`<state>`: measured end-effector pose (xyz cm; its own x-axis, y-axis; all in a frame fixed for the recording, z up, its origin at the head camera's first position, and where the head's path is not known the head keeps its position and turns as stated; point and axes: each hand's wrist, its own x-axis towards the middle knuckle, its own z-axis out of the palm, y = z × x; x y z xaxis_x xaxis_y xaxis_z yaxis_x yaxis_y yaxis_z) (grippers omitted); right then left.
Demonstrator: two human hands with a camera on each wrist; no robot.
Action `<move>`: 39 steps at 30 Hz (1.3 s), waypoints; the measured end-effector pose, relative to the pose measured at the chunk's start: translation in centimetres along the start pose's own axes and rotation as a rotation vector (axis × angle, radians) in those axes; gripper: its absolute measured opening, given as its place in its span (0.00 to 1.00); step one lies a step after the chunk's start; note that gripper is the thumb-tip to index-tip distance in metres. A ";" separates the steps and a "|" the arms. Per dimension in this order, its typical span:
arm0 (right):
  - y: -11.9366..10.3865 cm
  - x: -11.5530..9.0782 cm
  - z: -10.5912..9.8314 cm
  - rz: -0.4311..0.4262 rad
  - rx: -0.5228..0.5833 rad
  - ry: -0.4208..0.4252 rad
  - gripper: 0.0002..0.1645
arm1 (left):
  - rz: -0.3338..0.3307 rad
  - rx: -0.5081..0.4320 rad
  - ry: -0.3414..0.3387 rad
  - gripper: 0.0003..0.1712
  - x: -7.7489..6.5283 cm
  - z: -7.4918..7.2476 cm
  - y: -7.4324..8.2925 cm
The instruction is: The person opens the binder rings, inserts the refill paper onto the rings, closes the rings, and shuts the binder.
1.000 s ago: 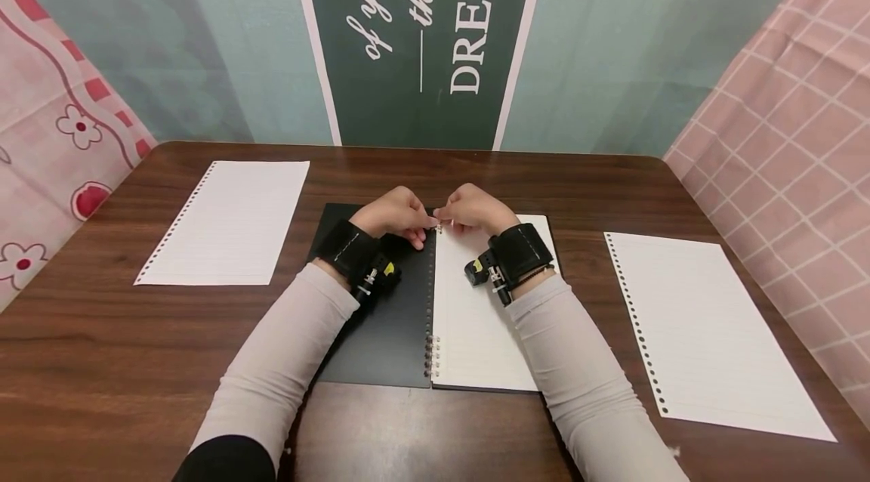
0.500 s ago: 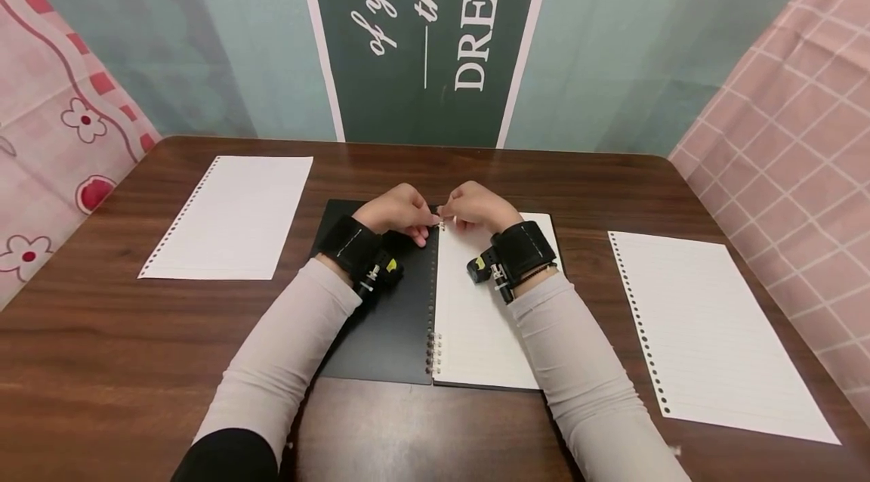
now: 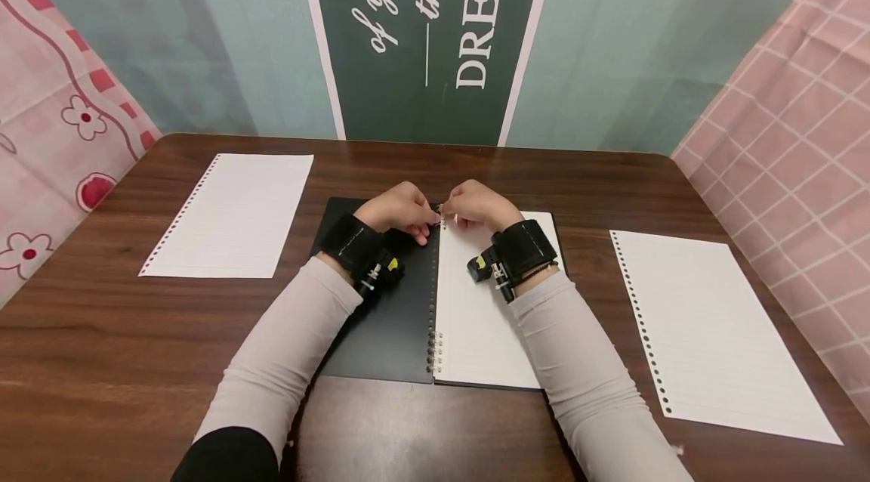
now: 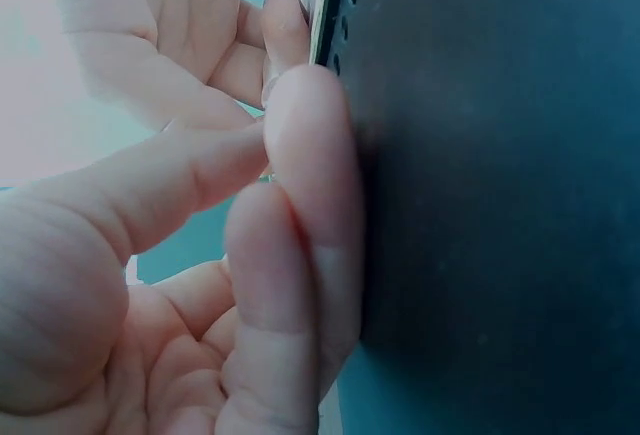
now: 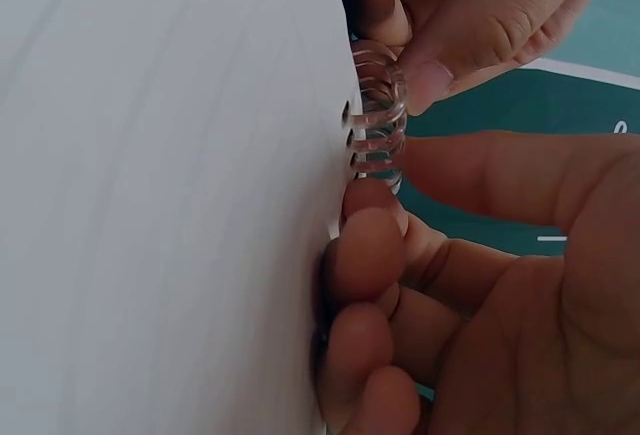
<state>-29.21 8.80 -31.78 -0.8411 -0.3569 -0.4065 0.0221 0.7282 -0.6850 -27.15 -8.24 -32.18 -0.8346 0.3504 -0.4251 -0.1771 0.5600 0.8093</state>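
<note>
A loose-leaf notebook lies open, its black cover (image 3: 384,338) on the left and its lined white pages (image 3: 482,338) on the right. Both hands meet at the upper end of its spine. There, thumb and fingers of my left hand (image 3: 401,211) pinch the clear plastic binder rings (image 5: 378,120). My right hand (image 3: 479,206) grips the same rings from the page side, thumb against them and fingers curled beneath the page edge. In the right wrist view the rings pass through the page holes. A second group of rings (image 3: 436,352) shows at the near end of the spine.
One loose punched sheet (image 3: 227,217) lies on the wooden table (image 3: 136,361) at the far left. Another lined punched sheet (image 3: 720,331) lies to the right, holes facing the notebook. A green printed cloth (image 3: 421,36) hangs behind the table.
The head view has shifted slightly. Both hands stay at the upper rings, with barely any movement of the fingers, and the notebook and loose sheets lie as before.
</note>
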 end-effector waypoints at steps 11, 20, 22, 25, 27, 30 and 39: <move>0.0 0.1 0.1 0.012 -0.004 0.001 0.12 | -0.005 -0.015 0.008 0.12 -0.2 0.1 0.2; 0.0 0.0 0.0 -0.007 -0.026 0.020 0.11 | 0.000 -0.027 0.022 0.13 -0.4 0.0 0.1; 0.1 0.0 0.0 -0.001 -0.019 0.018 0.11 | 0.001 -0.027 0.022 0.13 -0.4 0.0 0.1; 0.0 0.1 0.0 0.009 -0.013 0.015 0.11 | -0.001 -0.023 0.024 0.13 -0.4 0.0 0.0; 0.1 0.1 0.0 0.012 -0.014 0.016 0.11 | -0.001 -0.024 0.029 0.13 -0.5 -0.1 0.0; 0.2 0.2 0.0 0.007 -0.015 0.020 0.11 | -0.003 -0.029 0.037 0.11 -0.6 -0.1 0.0; 0.4 0.2 0.0 0.013 -0.022 0.036 0.12 | 0.000 -0.041 0.036 0.08 -0.6 -0.1 -0.1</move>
<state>-29.33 9.01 -32.13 -0.8598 -0.3264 -0.3927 0.0214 0.7454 -0.6663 -26.71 -8.56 -31.95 -0.8529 0.3223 -0.4107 -0.1977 0.5287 0.8255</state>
